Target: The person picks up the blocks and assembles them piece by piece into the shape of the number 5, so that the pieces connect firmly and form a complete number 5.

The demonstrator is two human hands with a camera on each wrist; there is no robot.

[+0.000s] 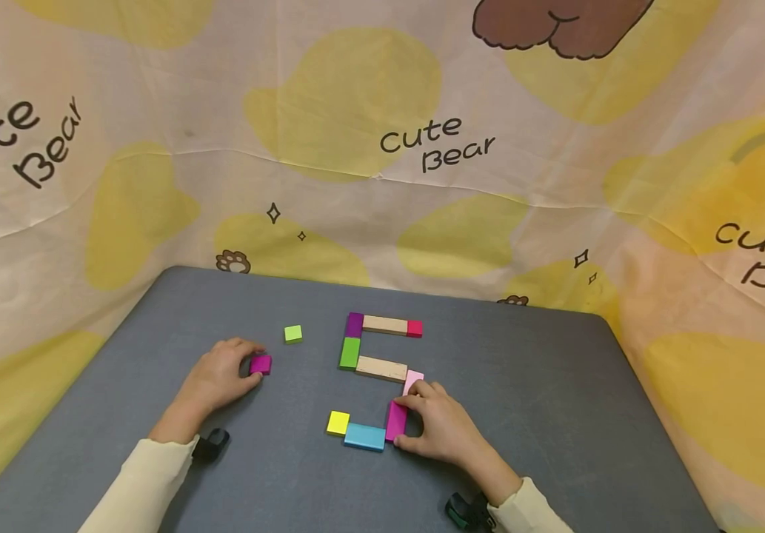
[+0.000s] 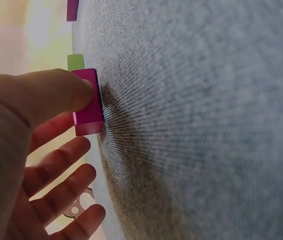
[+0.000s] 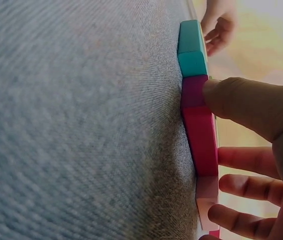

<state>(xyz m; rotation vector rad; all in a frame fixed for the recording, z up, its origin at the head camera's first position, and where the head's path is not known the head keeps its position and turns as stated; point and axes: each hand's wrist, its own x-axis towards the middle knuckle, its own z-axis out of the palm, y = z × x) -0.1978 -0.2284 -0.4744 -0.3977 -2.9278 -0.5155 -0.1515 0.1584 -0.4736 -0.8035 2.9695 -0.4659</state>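
My left hand (image 1: 221, 375) pinches a small magenta block (image 1: 261, 365) between thumb and fingers on the left side of the table. In the left wrist view the thumb lies across this block (image 2: 88, 112), close over the grey surface. My right hand (image 1: 445, 428) holds a longer magenta block (image 1: 396, 420) at its two ends, thumb at the near end. That block lies between a light blue block (image 1: 365, 437) and a pale pink block (image 1: 412, 381), which the right fingers partly cover. A yellow block (image 1: 338, 423) adjoins the blue one on its left.
Beyond the pink block, the S-shaped row continues with a wooden block (image 1: 382, 368), a green block (image 1: 349, 353), a purple block (image 1: 355, 324), another wooden block (image 1: 385, 324) and a red block (image 1: 415, 328). A lime block (image 1: 293, 334) lies apart. A printed cloth (image 1: 329, 244) hangs behind the grey table (image 1: 529, 370).
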